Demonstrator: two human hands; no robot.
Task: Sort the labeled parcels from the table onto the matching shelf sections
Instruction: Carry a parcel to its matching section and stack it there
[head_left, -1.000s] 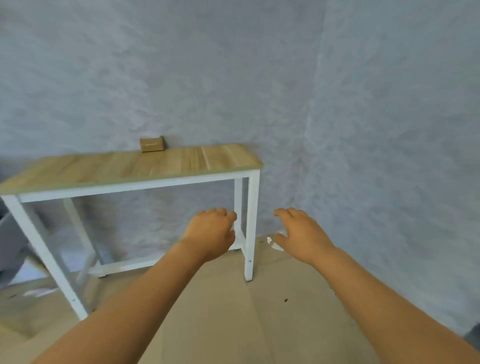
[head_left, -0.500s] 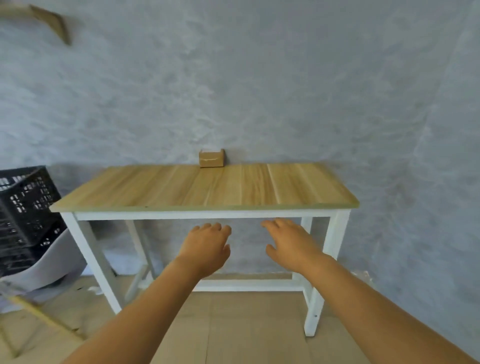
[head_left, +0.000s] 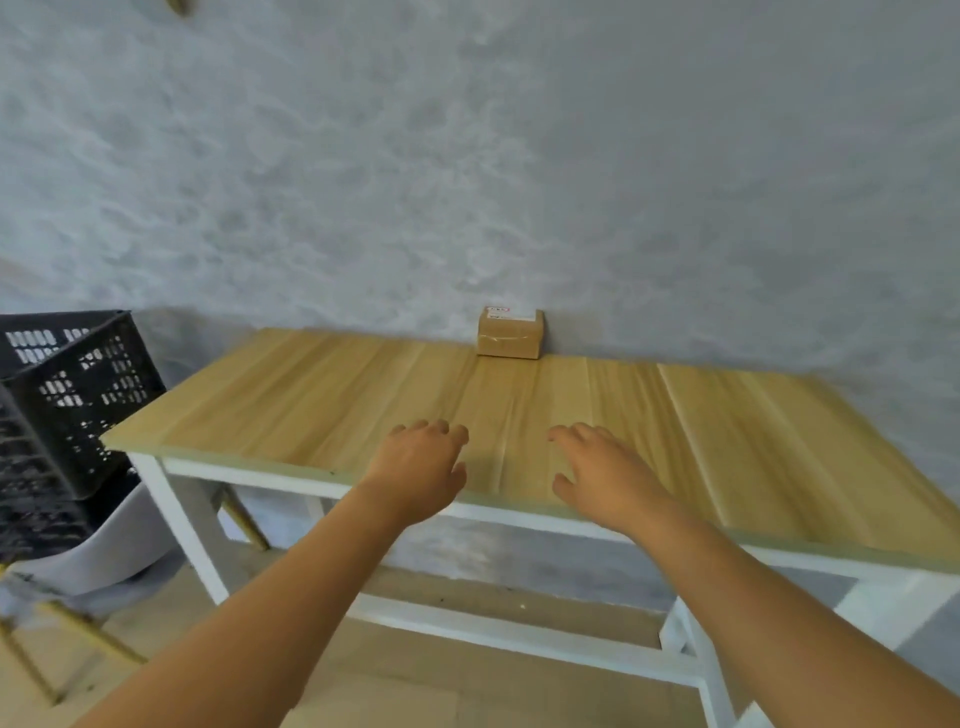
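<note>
At the back edge of the wooden surface (head_left: 322, 395), right up against the grey wall (head_left: 467, 156), sits a single small brown parcel (head_left: 510, 336) with a white label on its top face; the print on the label is too small to read. The parcel lies a little right of the surface's middle, well apart from both hands.

The left hand (head_left: 418, 470) hovers palm-down over the near edge of the surface, its fingers (head_left: 431, 428) loosely spread and only slightly bent, holding nothing. The right hand (head_left: 605, 480) hangs beside it in the same manner, palm-down, fingers (head_left: 571, 434) relaxed and spread, thumb out to the inner side, also holding nothing. Whether either hand touches the wood cannot be told. A gap of bare wood shows between the two hands, and the stretch from the fingertips to the parcel is plain wood.

The surface rests on a white frame (head_left: 270, 478) with a low crossbar between the legs. Its left end stands near a black perforated crate (head_left: 78, 395), which sits on a grey chair (head_left: 98, 556) with thin yellowish legs. The right end of the surface runs toward the picture's edge. Below lies a pale brown floor (head_left: 395, 686).
</note>
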